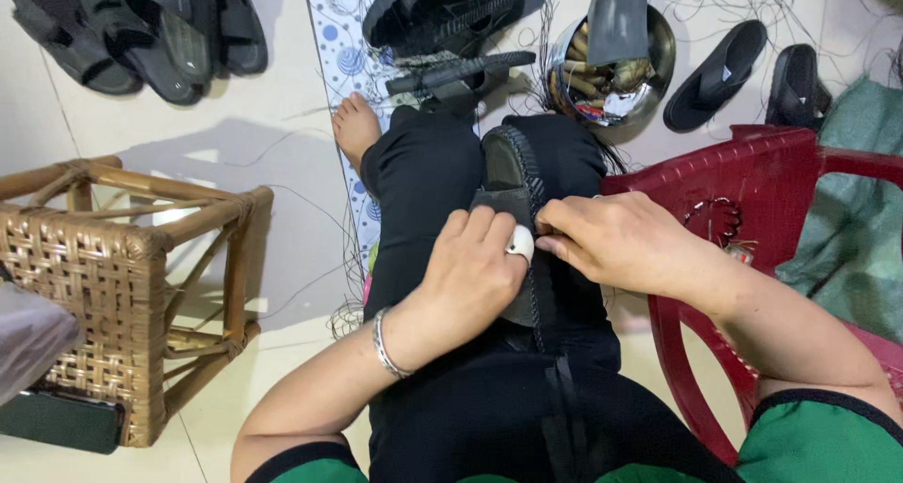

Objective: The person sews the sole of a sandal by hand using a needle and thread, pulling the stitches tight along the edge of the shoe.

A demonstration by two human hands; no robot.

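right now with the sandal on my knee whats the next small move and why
Probably draw the stitch snug with the right hand: its fingertips pinch at the sandal edge beside the stitched seam, while the left hand presses the sole steady.

- Pale tiled floor [282, 135].
- Left of the steel bowl [611, 69]: patterned mat [343, 31], black sandals [141, 31].
- Right of it: two black slippers [743, 69].
- Far left: cane stool [122, 285].

Two hands [470, 276], one sandal on lap [513, 177], one bowl [616, 79], perhaps seven loose sandals [715, 74].
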